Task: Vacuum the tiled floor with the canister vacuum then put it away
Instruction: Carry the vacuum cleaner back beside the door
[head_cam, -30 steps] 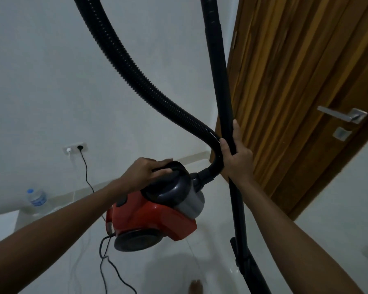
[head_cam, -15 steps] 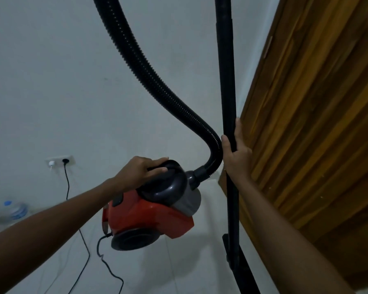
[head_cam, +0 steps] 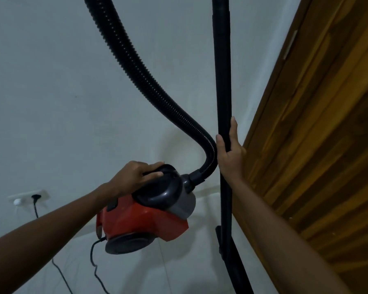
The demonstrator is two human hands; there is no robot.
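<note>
Left hand [head_cam: 134,177] gripped the handle of the red canister vacuum [head_cam: 145,215], carried above the floor; right hand [head_cam: 229,153] wrapped the upright wand [head_cam: 222,81]. Power cord [head_cam: 35,206] was plugged in: likely to snag or yank loose if carried off.

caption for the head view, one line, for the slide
Left hand grips the red canister vacuum by its top handle; right hand holds the black wand beside the wooden door.
</note>
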